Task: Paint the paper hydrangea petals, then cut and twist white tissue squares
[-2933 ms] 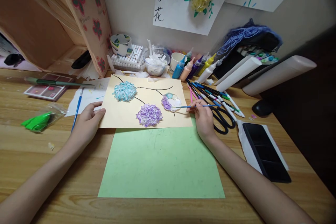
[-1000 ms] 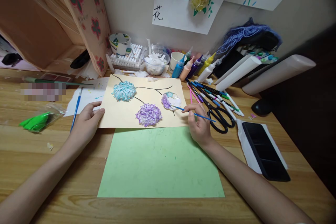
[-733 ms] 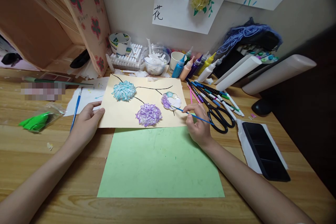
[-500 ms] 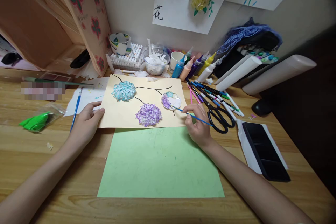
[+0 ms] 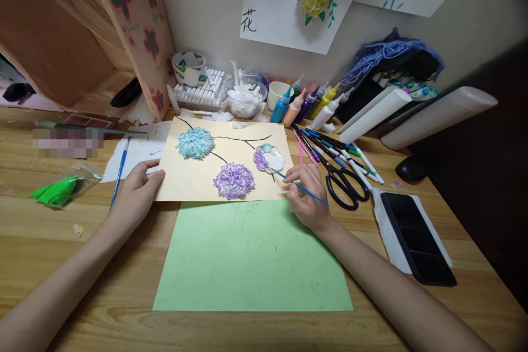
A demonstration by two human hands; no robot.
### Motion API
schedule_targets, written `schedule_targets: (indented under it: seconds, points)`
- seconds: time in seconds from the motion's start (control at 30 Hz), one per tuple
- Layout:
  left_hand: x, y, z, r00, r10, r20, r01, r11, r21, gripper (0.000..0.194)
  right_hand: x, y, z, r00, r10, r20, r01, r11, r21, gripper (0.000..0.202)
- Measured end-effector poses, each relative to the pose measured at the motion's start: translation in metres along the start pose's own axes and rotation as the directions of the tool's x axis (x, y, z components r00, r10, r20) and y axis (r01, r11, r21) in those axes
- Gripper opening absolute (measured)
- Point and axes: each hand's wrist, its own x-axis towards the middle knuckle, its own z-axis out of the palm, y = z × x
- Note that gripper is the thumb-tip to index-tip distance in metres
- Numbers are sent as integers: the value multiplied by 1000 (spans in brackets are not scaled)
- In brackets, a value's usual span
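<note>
My left hand (image 5: 138, 190) grips the left edge of a cream sheet (image 5: 185, 184), thumb on top. The sheet carries a blue-and-white paper flower (image 5: 195, 143), a purple-and-white one (image 5: 234, 180) and thin black branch lines. On its right part sits a small flower-shaped palette (image 5: 275, 160) with purple and teal paint in some wells. My right hand (image 5: 306, 192) is closed around a thin blue paintbrush (image 5: 312, 194), whose tip reaches the palette near the purple paint. Beneath the lower edge of the sheet lies a green sheet (image 5: 256, 258).
Black scissors (image 5: 348, 187) and several pens (image 5: 355, 164) lie right of my right hand. Paint bottles (image 5: 295, 107), a paper cup (image 5: 277, 94) and a bowl of paper scraps (image 5: 244, 100) stand behind. A black tray (image 5: 417, 236) lies right, another brush (image 5: 120, 170) left.
My right hand has shifted slightly left with the brush, and the brush's rear end has moved left and a little down. My left hand and the cream sheet stay in place.
</note>
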Motion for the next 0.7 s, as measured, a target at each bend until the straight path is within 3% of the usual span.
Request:
schedule_targets:
  seconds: [0.7]
  points:
    - [-5, 13, 4, 999, -22, -47, 24, 999, 37, 43, -4, -6, 0, 994, -47, 99, 52, 997, -50, 14]
